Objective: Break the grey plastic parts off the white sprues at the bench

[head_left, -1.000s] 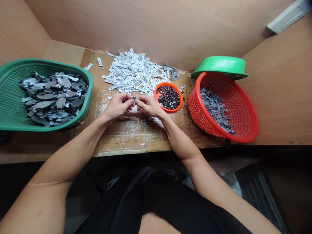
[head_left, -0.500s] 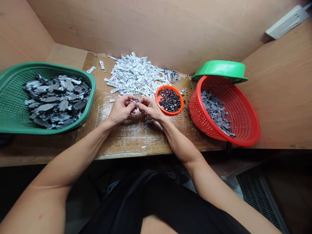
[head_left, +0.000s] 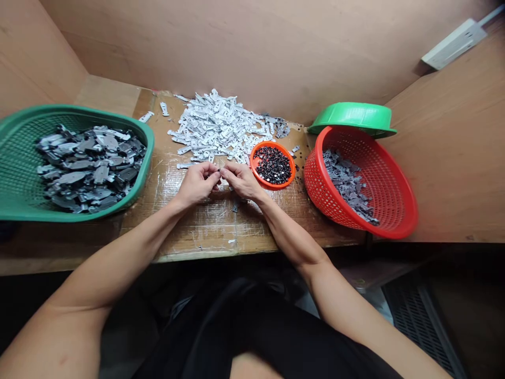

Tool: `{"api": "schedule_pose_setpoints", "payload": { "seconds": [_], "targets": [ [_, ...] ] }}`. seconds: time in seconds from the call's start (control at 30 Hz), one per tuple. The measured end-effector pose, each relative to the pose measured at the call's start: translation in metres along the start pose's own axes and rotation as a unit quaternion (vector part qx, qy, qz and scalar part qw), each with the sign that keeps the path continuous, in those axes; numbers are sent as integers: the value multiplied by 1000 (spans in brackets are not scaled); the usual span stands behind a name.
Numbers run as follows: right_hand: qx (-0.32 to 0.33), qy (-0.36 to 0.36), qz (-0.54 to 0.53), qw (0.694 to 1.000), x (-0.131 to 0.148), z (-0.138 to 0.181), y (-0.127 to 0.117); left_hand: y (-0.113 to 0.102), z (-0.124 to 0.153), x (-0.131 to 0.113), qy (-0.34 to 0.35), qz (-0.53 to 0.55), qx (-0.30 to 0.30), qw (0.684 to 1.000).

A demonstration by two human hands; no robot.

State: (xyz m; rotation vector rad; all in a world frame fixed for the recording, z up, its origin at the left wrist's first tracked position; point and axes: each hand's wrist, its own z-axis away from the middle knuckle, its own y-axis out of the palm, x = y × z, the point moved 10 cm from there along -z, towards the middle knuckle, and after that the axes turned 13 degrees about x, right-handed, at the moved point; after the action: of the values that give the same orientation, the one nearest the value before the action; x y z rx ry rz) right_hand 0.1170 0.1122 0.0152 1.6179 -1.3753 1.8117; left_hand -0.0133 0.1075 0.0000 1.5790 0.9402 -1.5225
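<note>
Bench run looks partway: pieces, likely done, far left of bowl, unworked plates behind-left, left hand and right hand beside it pinching one dark part.

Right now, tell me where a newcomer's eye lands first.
Most likely the red basket, tilted at the right, and the big green basket of metal parts at the left. Between them, a heap of pale metal pieces lies by the back wall, an orange dish of small dark pieces at its near right edge. Just in front, the left hand and right hand nearly meet.
</note>
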Motion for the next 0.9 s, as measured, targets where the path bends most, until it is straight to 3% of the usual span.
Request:
{"api": "schedule_pose_setpoints", "payload": {
  "seconds": [0.13,0.23,0.43,0.57,0.63,0.67,0.7,0.73,0.8,0.87,0.9],
  "targets": [
    [-9,2,76,997,9,3,-2,4,0,6,-13,37,10,999],
    [-11,-9,69,998,13,5,-3,7,0,4,-15,44,23,999],
    [-8,48,-178,983,-19,-2,9,12,2,-14,33,1,13,999],
    [11,40,-211,977,-16,-7,10,7,5,-29,46,-78,4,996],
    [26,35,-140,989,-9,-3,-9,-11,14,-51,59,-163,-26,985],
    [12,39,-73,996,-7,2,-27,-26,23,-67,68,-215,-60,972],
    [-44,49,11,998,-7,10,-55,-44,34,-85,73,-261,-101,957],
    [-111,74,105,985,-8,22,-86,-63,46,-102,64,-308,-141,939],
    [-162,164,255,939,-20,41,-128,-95,68,-131,15,-406,-207,890],
    [-129,249,324,904,-41,51,-145,-114,83,-148,-57,-499,-255,826],
    [-103,273,339,894,-51,52,-145,-114,86,-155,-59,-530,-272,801]
  ]
}}
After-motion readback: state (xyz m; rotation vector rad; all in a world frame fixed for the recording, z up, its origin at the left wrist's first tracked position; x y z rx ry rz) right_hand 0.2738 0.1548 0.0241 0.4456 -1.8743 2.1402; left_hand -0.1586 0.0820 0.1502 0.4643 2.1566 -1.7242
